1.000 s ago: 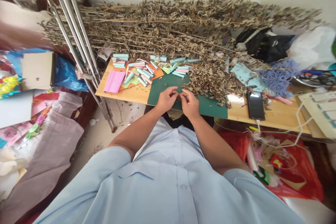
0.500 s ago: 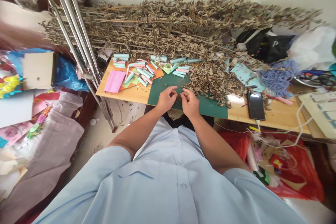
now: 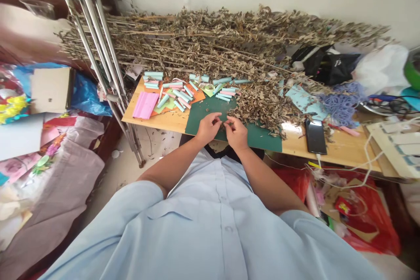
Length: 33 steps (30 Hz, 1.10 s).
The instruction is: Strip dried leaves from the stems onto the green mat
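Observation:
Both hands are close together over the near part of a dark green mat (image 3: pixel 205 107). My left hand (image 3: pixel 209 128) is curled, thumb and fingers drawn together. Facing it, my right hand (image 3: pixel 236 133) is closed in a pinch. Small bits of dried leaf (image 3: pixel 223 125) show between the fingertips, though I cannot tell exactly which fingers hold them. A heap of crumbled dried leaves (image 3: pixel 259 107) lies on the mat just beyond my right hand. Past the left hand are several rolled tubes of blue and pink paper (image 3: pixel 183 94) and a folded pink paper (image 3: pixel 145 105).
Long dried leafy stalks (image 3: pixel 197 43) fill the back of the table along the wall. On the right are a phone (image 3: pixel 315 136) on a cable, purple yarn (image 3: pixel 343 101) and a power strip (image 3: pixel 395 146). A metal crutch (image 3: pixel 101 52) stands at the left edge. A red bag (image 3: pixel 377 223) sits below.
The camera view has tilted slightly, so the table's far side appears a little lower. My hands stay in nearly the same place, with the right fingers shifted slightly.

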Each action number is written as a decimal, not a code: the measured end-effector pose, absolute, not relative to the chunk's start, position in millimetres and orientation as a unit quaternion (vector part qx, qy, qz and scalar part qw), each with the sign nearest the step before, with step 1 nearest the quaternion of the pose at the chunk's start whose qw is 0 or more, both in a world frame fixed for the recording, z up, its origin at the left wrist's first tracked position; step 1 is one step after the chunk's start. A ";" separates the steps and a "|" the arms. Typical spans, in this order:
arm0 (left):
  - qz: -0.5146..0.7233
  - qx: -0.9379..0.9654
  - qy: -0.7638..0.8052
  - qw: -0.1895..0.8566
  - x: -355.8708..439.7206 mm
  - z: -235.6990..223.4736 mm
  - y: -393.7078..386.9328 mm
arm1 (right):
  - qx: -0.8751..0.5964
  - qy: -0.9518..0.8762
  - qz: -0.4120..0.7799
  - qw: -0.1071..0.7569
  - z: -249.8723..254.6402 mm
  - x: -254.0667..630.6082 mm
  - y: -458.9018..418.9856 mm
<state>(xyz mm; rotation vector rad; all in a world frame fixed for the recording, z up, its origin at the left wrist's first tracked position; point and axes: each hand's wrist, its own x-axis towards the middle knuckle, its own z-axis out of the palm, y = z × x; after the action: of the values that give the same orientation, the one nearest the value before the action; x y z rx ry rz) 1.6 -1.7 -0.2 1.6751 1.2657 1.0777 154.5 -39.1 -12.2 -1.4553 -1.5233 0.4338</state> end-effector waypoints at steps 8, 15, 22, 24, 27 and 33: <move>0.428 0.669 0.485 0.366 -2.4 1.4 -2.4 | -0.567 -0.638 0.208 0.478 -4.5 149.7 -42.6; 0.431 0.620 0.505 0.418 -2.5 0.1 -0.3 | -0.620 -0.577 0.160 0.507 10.8 177.9 -53.3; 0.411 0.615 0.523 0.424 -1.1 2.8 6.9 | -0.651 -0.639 0.131 0.388 9.8 219.1 -62.4; 0.390 0.658 0.514 0.388 0.1 9.5 12.2 | -0.669 -0.645 0.122 0.348 9.0 219.1 -63.2; 0.327 0.764 0.458 0.317 5.8 21.0 26.3 | -0.685 -0.654 0.105 0.303 8.2 215.3 -58.0; 0.211 0.878 0.371 0.217 30.0 25.7 59.6 | -0.698 -0.647 0.089 0.293 7.0 211.8 -37.4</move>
<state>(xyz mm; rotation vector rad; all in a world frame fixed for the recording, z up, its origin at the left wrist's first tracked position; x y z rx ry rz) 30.0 59.6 25.7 2.4316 1.0275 0.5833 211.8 -37.4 7.0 -1.8590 -1.7245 0.2376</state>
